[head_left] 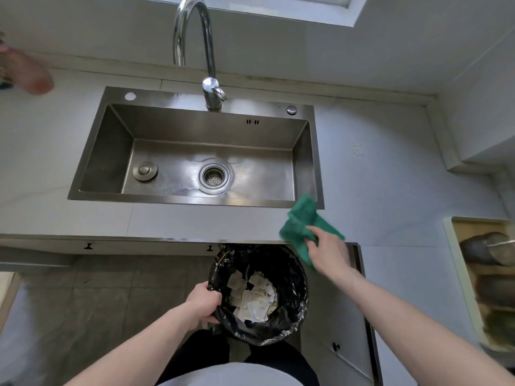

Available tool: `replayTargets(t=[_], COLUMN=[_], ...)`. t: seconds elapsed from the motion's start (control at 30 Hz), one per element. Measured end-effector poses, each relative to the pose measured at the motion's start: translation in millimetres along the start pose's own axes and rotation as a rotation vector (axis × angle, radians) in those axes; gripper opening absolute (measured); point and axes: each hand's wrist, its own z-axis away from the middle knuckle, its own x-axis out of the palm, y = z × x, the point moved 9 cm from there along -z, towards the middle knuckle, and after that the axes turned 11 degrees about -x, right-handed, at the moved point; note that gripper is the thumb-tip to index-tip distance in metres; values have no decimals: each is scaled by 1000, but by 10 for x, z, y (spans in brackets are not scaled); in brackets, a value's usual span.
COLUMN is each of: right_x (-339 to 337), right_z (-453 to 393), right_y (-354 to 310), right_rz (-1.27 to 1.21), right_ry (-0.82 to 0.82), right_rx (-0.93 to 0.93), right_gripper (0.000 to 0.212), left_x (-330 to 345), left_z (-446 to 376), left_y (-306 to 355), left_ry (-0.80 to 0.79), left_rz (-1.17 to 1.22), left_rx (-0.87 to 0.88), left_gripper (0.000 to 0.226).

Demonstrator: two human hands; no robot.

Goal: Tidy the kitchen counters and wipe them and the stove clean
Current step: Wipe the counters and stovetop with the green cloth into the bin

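Left hand (204, 300) grips the near rim of the bin (292, 310), fingers curled into the black liner, holding it under the table (181, 221) edge. Risk here, as I read it: the liner is thin, crinkly, glossy plastic, loose on the rim, so a pull on it could slip the bag off or tear it, and the bin could tip and spill the paper scraps (252, 298), which are light, flat, creased squares that would scatter on the tiled floor (111, 277). If crumbs get swept off the edge and the bin sits a little off, they miss and land on the floor or on the person's dark trousers. The sink (92, 151) is brushed steel, rectangular, hard-edged, with a wet sheen round the round strainer (214, 176) and a loose round plug (144, 170) to its left; a sweep the wrong way would push dirt into the basin. The curved chrome tap (207, 51) stands behind, out of the way. Right hand (328, 253) pinches the green cloth (299, 221), soft, nubby, folded and bunched, at the table edge just by the sink's front right corner and above the bin. The bunched cloth gives little flat contact, so it may smear or skip. The table is smooth, pale, stone-like, with a faint mark (356, 149) right of the sink that looks not yet wiped. Far right, metal pots (487, 247) sit on an open rack, well apart.
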Motion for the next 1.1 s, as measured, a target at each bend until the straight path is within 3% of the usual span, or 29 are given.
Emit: replayTargets(t=[0.23,0.37,0.57,0.73,0.93,1.1], right_x=[563,141,-939,-1511,-1793,-1863], right_z=[684,612,156,-397,-1247,-1876], right_y=[-751,-565,261,1065,1674,1770], right_rz=[-146,-308,-386,-309,-178,-137], right_ry=[-275,-122,254,438,475,462], right_rx=[-277,-220,-136,-33,66,83], right_gripper=[36,33,16,28,43,48], left_x=[156,190,297,365,499,498], left_z=[-6,34,101,81,161,169], left_y=[63,79,92,87,118,159], left_ry=[12,10,52,80,99,166], left_rz=[-48,-63,-45,-38,23,21], left_rx=[24,29,17,7,-15,-23], left_gripper=[31,34,34,33,33,28])
